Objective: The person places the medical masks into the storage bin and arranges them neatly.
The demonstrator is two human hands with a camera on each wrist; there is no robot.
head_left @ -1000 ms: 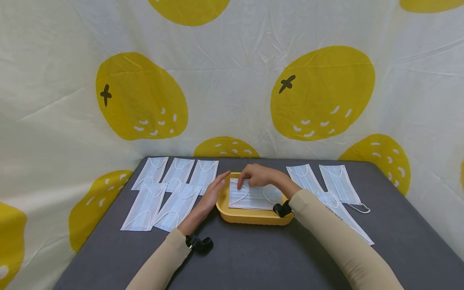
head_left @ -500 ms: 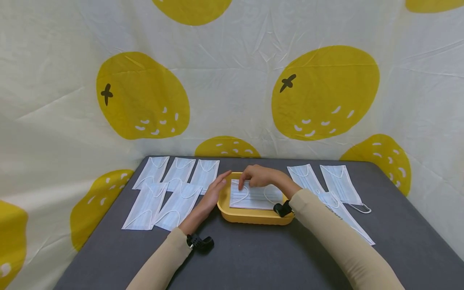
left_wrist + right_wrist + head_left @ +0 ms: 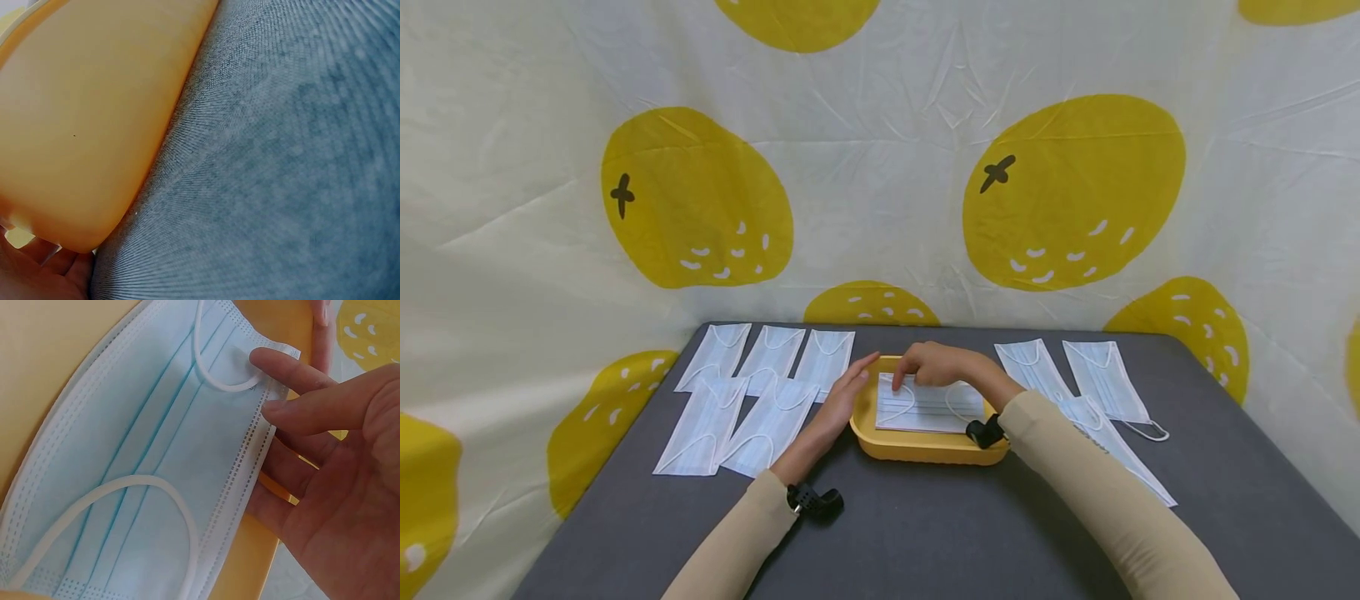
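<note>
Your left hand (image 3: 842, 400): it lies flat against the left outer wall of the yellow tray (image 3: 925, 446), fingers straight, gripping nothing.
Tray: it sits on the grey table (image 3: 925, 533), mid-table, between your two forearms.
Mask in tray (image 3: 928, 406): it lies flat inside the tray, ear loops on top.
Your right hand (image 3: 936, 365): your fingers are extended, tips (image 3: 275, 365) pressing the mask's far-left edge; nothing is pinched.
Left masks (image 3: 752, 392): five lie flat beside your left hand, in two overlapping rows.
Right masks (image 3: 1075, 379): several lie beyond your right sleeve, one partly under it.
Backdrop (image 3: 880, 167): cream cloth with yellow fruit shapes stands behind the table.
</note>
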